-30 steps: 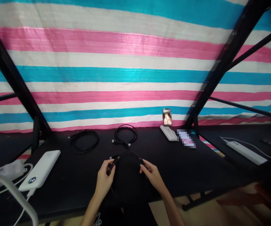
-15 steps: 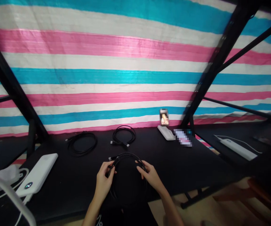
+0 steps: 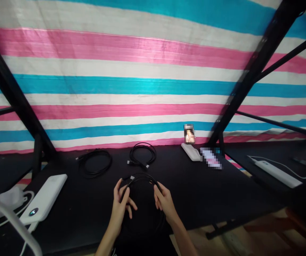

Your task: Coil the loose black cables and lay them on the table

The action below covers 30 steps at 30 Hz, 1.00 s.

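Between my hands is a black cable (image 3: 141, 176) looped into a coil, a pale connector showing at its upper left. My left hand (image 3: 121, 202) grips the coil's left side between thumb and fingers, the other fingers spread inside the loop. On the opposite side, my right hand (image 3: 164, 200) pinches the coil, fingers curled. The lower part of the loop is hard to see against the dark table. Beyond my hands lie two more coiled black cables, one at the left (image 3: 96, 163) and one at the centre (image 3: 142, 153), the latter with two pale plugs.
A white power bank (image 3: 46, 197) with a cable plugged in lies at the left, beside a white adapter (image 3: 6, 202). At the back right are a white device (image 3: 191, 152) and a blurred card (image 3: 211, 158). Another white power bank (image 3: 278, 173) rests far right. Black posts (image 3: 238, 103) frame the table.
My left hand's lower fingers have spread further into the loop, and the connector has shifted right. My right fingers have closed more around the coil. The view has moved slightly.
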Motion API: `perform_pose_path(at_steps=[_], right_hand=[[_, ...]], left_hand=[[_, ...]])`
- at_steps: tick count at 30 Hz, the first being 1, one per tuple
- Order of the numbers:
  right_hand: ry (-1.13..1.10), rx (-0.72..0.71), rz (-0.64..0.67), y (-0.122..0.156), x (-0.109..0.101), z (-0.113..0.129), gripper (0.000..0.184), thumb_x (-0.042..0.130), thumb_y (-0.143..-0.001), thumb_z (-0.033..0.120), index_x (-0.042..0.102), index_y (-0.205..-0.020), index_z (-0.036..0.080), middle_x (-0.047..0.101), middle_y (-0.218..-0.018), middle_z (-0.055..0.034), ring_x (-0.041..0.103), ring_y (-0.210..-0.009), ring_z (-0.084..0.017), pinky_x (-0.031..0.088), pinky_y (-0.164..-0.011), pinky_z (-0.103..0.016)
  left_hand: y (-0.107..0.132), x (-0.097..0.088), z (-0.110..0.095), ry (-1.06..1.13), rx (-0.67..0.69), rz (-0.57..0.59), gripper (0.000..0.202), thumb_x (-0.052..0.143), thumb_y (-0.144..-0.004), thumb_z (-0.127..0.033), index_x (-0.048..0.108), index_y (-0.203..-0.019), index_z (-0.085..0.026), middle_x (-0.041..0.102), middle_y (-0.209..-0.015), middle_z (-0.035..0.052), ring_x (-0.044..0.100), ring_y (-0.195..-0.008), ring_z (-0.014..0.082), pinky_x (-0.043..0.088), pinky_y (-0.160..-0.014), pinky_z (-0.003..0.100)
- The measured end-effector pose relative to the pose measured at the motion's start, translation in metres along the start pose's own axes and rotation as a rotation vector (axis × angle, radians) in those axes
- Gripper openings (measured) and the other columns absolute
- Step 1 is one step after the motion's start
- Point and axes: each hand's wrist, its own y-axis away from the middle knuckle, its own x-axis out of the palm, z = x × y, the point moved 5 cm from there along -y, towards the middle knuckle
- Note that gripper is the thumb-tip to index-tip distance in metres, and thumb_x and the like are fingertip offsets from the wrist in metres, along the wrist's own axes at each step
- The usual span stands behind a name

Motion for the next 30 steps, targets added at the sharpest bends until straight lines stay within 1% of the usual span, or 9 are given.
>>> perform_pose_path(at_steps=[3,5,8,10,13,17,21,25,30], right_hand=[[0.063,-0.036,-0.068,0.0,0.001,0.004,0.05,0.055,-0.078,0.059,0.059,-0.096,0.012,0.043,-0.044,0.0086,0.031,-0.028,-0.003,0.021,-0.029,-0.015],[0.072,-0.041,-0.063,-0.001,0.003,0.009,0.052,0.055,-0.077,0.06,0.061,-0.093,0.01,0.046,-0.045,0.0069,0.033,-0.028,-0.003,0.023,-0.03,-0.015],[0.008,-0.01,-0.003,-0.004,0.004,0.021,0.059,0.047,-0.079,0.065,0.064,-0.085,0.008,0.053,-0.05,0.0015,0.041,-0.031,-0.004,0.026,-0.033,-0.016],[-0.062,0.06,0.062,-0.005,0.005,0.028,0.064,0.04,-0.082,0.066,0.065,-0.087,0.007,0.056,-0.054,-0.0008,0.043,-0.032,-0.005,0.027,-0.033,-0.016],[-0.114,0.204,0.206,-0.004,0.011,0.039,0.059,0.043,-0.083,0.06,0.063,-0.107,0.01,0.06,-0.063,-0.0013,0.044,-0.033,-0.005,0.028,-0.032,-0.016],[-0.092,0.2,0.285,0.004,0.013,0.053,0.048,0.052,-0.084,0.051,0.061,-0.113,0.015,0.06,-0.066,0.0003,0.043,-0.034,-0.003,0.027,-0.033,-0.014],[-0.118,0.12,0.205,0.016,0.007,0.057,0.035,0.055,-0.085,0.046,0.061,-0.103,0.016,0.063,-0.066,0.0001,0.041,-0.032,0.0,0.028,-0.036,-0.013],[-0.169,0.048,0.146,0.025,0.003,0.056,0.029,0.053,-0.087,0.044,0.057,-0.097,0.016,0.065,-0.071,-0.0011,0.047,-0.034,-0.002,0.035,-0.04,-0.016],[-0.418,0.122,-0.099,0.024,-0.011,0.051,0.045,0.07,-0.072,0.049,0.05,-0.101,0.021,0.06,-0.062,0.0045,0.059,-0.046,-0.012,0.045,-0.044,-0.021]], left_hand=[[0.002,0.004,0.001,0.028,-0.083,0.129,0.062,0.051,-0.078,-0.057,0.037,-0.128,-0.022,0.064,-0.076,0.0018,0.041,-0.026,0.0041,0.021,-0.023,0.014],[0.001,0.006,-0.001,0.02,-0.117,0.174,0.054,0.042,-0.08,-0.062,0.058,-0.096,-0.013,0.054,-0.049,-0.0027,0.033,-0.022,0.0025,0.013,-0.026,0.014],[0.0,0.006,-0.009,-0.011,-0.153,0.157,0.064,0.032,-0.083,-0.064,0.047,-0.048,-0.012,0.036,-0.032,-0.0038,0.027,-0.023,0.0004,0.009,-0.03,0.014],[0.001,0.01,-0.017,-0.008,-0.168,0.166,0.059,0.039,-0.083,-0.061,0.048,-0.051,-0.013,0.037,-0.032,-0.0047,0.026,-0.024,0.0,0.009,-0.031,0.015],[0.009,0.02,-0.029,0.029,-0.23,0.251,0.041,0.052,-0.08,-0.055,0.058,-0.084,-0.015,0.041,-0.036,-0.0083,0.022,-0.025,0.001,0.007,-0.032,0.017],[0.024,0.024,-0.041,0.121,-0.316,0.299,0.047,0.058,-0.076,-0.049,0.054,-0.108,-0.015,0.038,-0.034,-0.0108,0.021,-0.026,0.0023,0.009,-0.034,0.018],[0.033,0.016,-0.051,0.124,-0.3,0.256,0.044,0.062,-0.075,-0.044,0.057,-0.104,-0.013,0.037,-0.035,-0.0104,0.02,-0.029,0.0019,0.011,-0.036,0.018],[0.034,0.004,-0.056,0.049,-0.224,0.191,0.038,0.06,-0.077,-0.048,0.062,-0.08,-0.011,0.031,-0.033,-0.0098,0.018,-0.031,0.001,0.013,-0.037,0.017],[0.031,-0.02,-0.06,0.069,-0.127,-0.003,0.043,0.059,-0.074,-0.055,0.06,-0.079,-0.012,0.05,-0.042,-0.0035,0.041,-0.039,0.0057,0.033,-0.043,0.017]])
